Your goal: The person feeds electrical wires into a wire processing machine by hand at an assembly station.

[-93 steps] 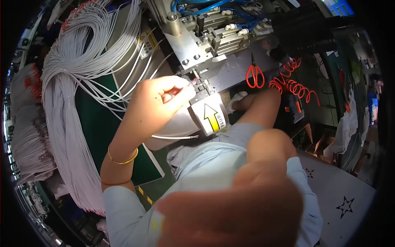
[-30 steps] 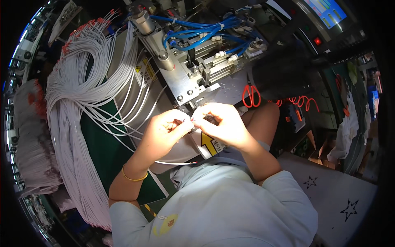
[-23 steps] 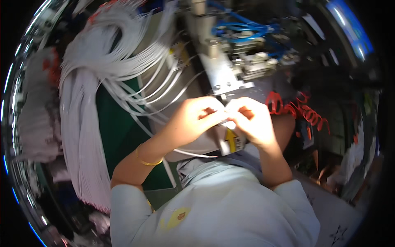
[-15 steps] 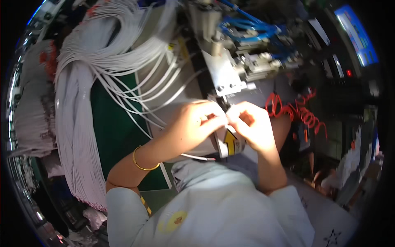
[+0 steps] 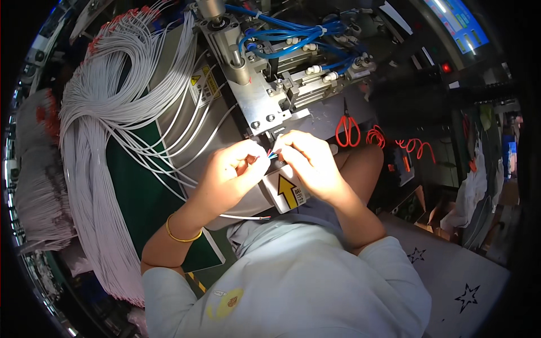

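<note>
Thin coloured wires [image 5: 272,155], red and blue among them, show in the small gap between my hands. My left hand [image 5: 230,172] pinches them from the left, thumb against fingers. From the other side my right hand [image 5: 310,163] is closed at their right ends, its thumb and fingertips together. Both hands are just in front of the metal head of a machine [image 5: 256,104]. Below my left hand, a white cable [image 5: 242,217] with a stripped end lies across. Whether the pinched wires belong to a longer cable is hidden by my fingers.
A thick bundle of white cables [image 5: 104,186] hangs at the left, with loose strands fanning towards me. Blue air tubes [image 5: 293,50] top the machine. Red-handled scissors [image 5: 347,130] and a red coiled cord [image 5: 414,147] lie right. A yellow-arrow label [image 5: 287,191] faces up below my hands.
The view has shifted, so the machine and both hands appear further left. My fingertips have come slightly apart, and the coloured wires now show between them.
</note>
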A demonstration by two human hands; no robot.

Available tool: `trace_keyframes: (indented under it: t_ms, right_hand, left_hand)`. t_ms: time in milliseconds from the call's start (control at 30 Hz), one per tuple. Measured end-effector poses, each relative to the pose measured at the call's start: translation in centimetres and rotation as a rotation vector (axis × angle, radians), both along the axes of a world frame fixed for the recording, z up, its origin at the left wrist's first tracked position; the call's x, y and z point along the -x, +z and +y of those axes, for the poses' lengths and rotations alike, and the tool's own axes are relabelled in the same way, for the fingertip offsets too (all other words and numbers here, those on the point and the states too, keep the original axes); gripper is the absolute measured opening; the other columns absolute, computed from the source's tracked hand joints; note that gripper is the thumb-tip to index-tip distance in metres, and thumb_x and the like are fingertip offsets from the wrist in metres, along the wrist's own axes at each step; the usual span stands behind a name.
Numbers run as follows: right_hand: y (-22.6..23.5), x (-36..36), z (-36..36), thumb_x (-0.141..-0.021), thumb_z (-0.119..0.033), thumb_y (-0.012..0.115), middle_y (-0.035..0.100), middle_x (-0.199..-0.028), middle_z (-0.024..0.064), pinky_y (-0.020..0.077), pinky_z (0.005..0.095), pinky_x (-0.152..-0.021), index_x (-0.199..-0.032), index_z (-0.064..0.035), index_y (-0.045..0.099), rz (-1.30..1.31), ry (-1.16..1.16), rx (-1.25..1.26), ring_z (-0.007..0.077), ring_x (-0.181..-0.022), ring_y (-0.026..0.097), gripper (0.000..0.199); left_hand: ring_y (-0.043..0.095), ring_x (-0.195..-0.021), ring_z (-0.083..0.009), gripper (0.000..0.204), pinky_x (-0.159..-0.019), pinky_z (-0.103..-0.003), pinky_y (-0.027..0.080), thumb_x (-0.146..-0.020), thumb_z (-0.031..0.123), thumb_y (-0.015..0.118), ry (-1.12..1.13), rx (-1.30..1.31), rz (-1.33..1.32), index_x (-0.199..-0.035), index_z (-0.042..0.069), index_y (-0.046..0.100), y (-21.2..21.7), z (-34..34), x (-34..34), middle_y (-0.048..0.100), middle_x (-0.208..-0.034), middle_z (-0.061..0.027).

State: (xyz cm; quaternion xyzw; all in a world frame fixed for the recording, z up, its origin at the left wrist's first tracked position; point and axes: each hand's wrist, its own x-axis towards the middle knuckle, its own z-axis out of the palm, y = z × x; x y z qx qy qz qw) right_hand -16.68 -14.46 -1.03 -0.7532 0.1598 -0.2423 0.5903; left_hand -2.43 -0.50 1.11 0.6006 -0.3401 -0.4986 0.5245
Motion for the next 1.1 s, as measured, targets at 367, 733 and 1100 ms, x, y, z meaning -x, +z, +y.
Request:
trace_keyframes:
  t_ms: [367,733,1100]
  right_hand:
    - [-2.3,-0.6,0.2,-0.092,-0.009,0.057,0.054,-0.072,0.005,0.0413,0.0282,-0.059,-0.085,-0.0007,0.056,-0.076,-0.065,0.226,0.0139,-0.067,0.051,0.011]
    - [-5.2,0.2,-0.8,-0.097,-0.016,0.054,0.047,-0.071,-0.002,0.0375,0.0217,-0.06,-0.087,-0.0039,0.053,0.141,-0.013,-0.097,0.0044,-0.066,0.041,0.016]
    - [-5.5,0.5,-0.5,-0.098,-0.018,0.05,0.051,-0.074,0.0106,0.0435,0.031,-0.066,-0.092,-0.0019,0.05,0.179,-0.016,-0.118,0.0203,-0.068,0.05,0.017]
  left_hand:
    - [0.046,-0.059,-0.0048,0.01,-0.054,-0.023,0.039,-0.088,0.009,0.063,0.013,-0.055,-0.504,-0.088,-0.001,0.062,0.0,-0.4,-0.2,0.057,-0.071,-0.0009]
    - [0.057,-0.058,-0.0268,0.011,-0.054,-0.035,0.044,-0.086,0.012,0.063,0.0,-0.11,-0.95,-0.084,0.002,0.058,-0.8,-0.3,0.5,0.059,-0.072,-0.0117]
    - [0.058,-0.06,-0.0317,0.008,-0.053,-0.037,0.044,-0.085,0.008,0.063,-0.019,-0.09,-1.099,-0.083,0.002,0.058,-0.8,-0.7,1.0,0.056,-0.072,-0.0132]
